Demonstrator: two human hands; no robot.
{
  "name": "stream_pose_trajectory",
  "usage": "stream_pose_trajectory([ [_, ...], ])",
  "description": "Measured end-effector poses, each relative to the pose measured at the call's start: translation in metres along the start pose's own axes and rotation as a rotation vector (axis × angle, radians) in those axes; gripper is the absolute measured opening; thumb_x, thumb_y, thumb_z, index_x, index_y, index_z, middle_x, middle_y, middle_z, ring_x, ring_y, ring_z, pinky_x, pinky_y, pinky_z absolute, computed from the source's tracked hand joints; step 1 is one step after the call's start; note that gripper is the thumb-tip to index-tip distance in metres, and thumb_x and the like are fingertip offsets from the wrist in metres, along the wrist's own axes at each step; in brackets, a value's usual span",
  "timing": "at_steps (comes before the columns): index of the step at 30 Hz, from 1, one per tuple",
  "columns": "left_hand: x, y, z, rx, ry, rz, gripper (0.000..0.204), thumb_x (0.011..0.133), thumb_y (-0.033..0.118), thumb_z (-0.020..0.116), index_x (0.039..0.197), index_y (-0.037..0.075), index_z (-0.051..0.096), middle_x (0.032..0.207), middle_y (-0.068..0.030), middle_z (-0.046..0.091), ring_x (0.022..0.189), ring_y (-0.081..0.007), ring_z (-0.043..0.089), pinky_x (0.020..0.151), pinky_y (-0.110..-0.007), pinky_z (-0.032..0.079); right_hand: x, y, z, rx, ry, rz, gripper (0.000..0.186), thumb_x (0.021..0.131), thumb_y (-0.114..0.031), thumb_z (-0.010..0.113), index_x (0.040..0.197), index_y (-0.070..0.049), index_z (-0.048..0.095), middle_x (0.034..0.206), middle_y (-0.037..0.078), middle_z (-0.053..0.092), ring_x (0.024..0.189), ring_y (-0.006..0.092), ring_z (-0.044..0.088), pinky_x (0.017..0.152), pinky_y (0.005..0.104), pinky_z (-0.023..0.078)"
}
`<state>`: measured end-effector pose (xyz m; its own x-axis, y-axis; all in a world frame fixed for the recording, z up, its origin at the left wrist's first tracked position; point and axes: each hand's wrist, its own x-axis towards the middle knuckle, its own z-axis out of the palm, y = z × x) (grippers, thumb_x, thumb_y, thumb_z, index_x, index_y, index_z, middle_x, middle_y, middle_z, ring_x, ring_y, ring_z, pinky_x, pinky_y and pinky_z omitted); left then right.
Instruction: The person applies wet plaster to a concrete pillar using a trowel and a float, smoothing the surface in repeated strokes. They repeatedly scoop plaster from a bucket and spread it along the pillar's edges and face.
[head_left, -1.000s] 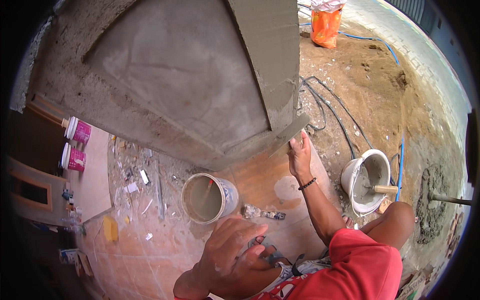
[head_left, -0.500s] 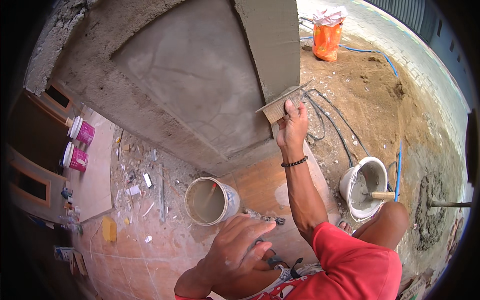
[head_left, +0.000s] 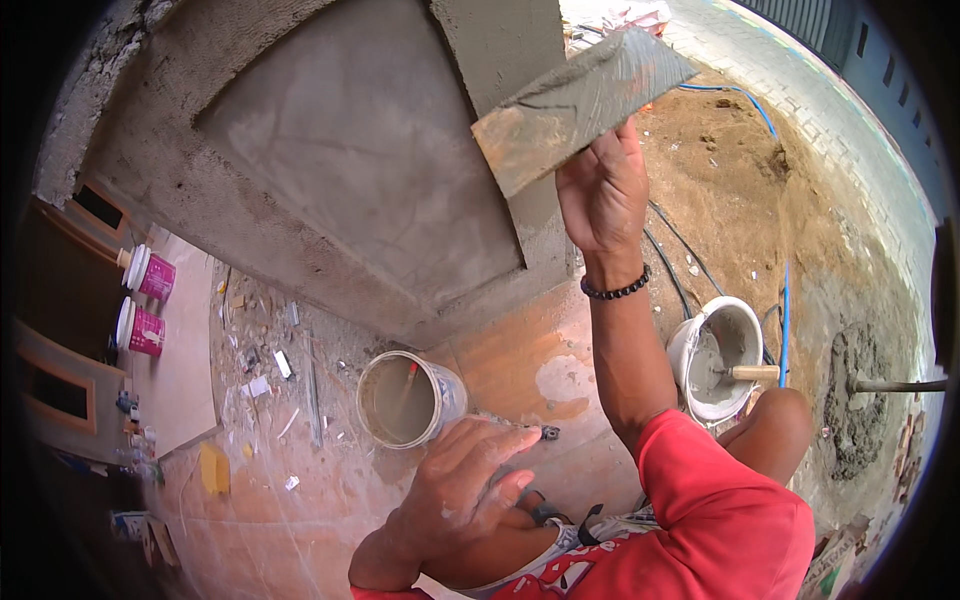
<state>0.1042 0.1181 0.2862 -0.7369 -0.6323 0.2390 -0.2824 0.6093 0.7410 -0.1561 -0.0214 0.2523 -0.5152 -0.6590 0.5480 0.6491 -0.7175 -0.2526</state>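
1. The flat gray board (head_left: 580,112) was up in the right hand (head_left: 606,195), which gripped it by its lower edge.
2. The gray wall (head_left: 370,160) stood to the left of the right hand.
3. A dark bead bracelet (head_left: 617,289) sat on the wrist just below that hand.
4. The left hand (head_left: 468,485) was open, with its fingers a little bent.
5. A round bucket (head_left: 452,392) stood just past the left hand.
6. A white tub (head_left: 684,362) with a wooden handle (head_left: 756,373) sticking out stood nearer the person than the right hand, and to its right.
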Motion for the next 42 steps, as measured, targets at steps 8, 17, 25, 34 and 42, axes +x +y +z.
stream_pose_trajectory([
  [8, 0.004, -0.003, 0.003, -0.006, -0.051, 0.069, 0.031, 0.085, 0.015, 0.071, 0.113, 0.004, 0.066, 0.100, -0.0133, 0.069, 0.093, -0.0345, 0.064, 0.090, -0.043, 0.049, -0.150, 0.057, -0.174, 0.000, 0.506, 0.323, 0.050, 0.095, -0.011, 0.063, 0.141, -0.010, 0.043, 0.134, 0.005, 0.056, 0.123, 0.0222, 0.054, 0.104, 0.0421, 0.046],
  [17, -0.002, 0.005, 0.002, 0.015, -0.110, 0.059, 0.033, 0.086, 0.017, 0.071, 0.115, 0.004, 0.064, 0.103, -0.0138, 0.068, 0.095, -0.0343, 0.065, 0.093, -0.048, 0.047, -0.072, 0.098, -0.104, -0.342, 0.736, 0.191, 0.039, 0.089, -0.005, 0.068, 0.118, -0.003, 0.043, 0.111, 0.010, 0.061, 0.100, 0.0165, 0.061, 0.091, 0.0306, 0.050],
  [25, 0.001, 0.007, 0.003, 0.033, -0.106, 0.088, 0.035, 0.085, 0.013, 0.070, 0.117, 0.002, 0.062, 0.103, -0.0150, 0.066, 0.094, -0.0360, 0.062, 0.091, -0.048, 0.046, -0.045, 0.007, -0.028, -0.279, 0.270, 0.002, 0.041, 0.098, -0.010, 0.059, 0.135, -0.004, 0.042, 0.128, 0.010, 0.059, 0.117, 0.0223, 0.058, 0.101, 0.0404, 0.048],
  [34, -0.004, 0.007, 0.003, 0.029, -0.121, 0.080, 0.034, 0.085, 0.015, 0.072, 0.116, 0.003, 0.064, 0.105, -0.0137, 0.068, 0.097, -0.0341, 0.064, 0.091, -0.045, 0.048, -0.160, 0.075, -0.226, 0.008, 0.771, 0.400, 0.038, 0.099, -0.011, 0.056, 0.135, -0.012, 0.044, 0.131, 0.009, 0.055, 0.119, 0.0280, 0.056, 0.098, 0.0499, 0.049],
  [42, -0.007, 0.004, -0.001, 0.042, -0.125, 0.071, 0.034, 0.084, 0.013, 0.072, 0.115, 0.003, 0.064, 0.104, -0.0140, 0.068, 0.097, -0.0346, 0.064, 0.090, -0.044, 0.048, -0.124, 0.104, -0.201, -0.073, 0.802, 0.286, 0.032, 0.098, -0.011, 0.058, 0.128, -0.011, 0.048, 0.123, 0.007, 0.059, 0.112, 0.0266, 0.059, 0.092, 0.0501, 0.052],
])
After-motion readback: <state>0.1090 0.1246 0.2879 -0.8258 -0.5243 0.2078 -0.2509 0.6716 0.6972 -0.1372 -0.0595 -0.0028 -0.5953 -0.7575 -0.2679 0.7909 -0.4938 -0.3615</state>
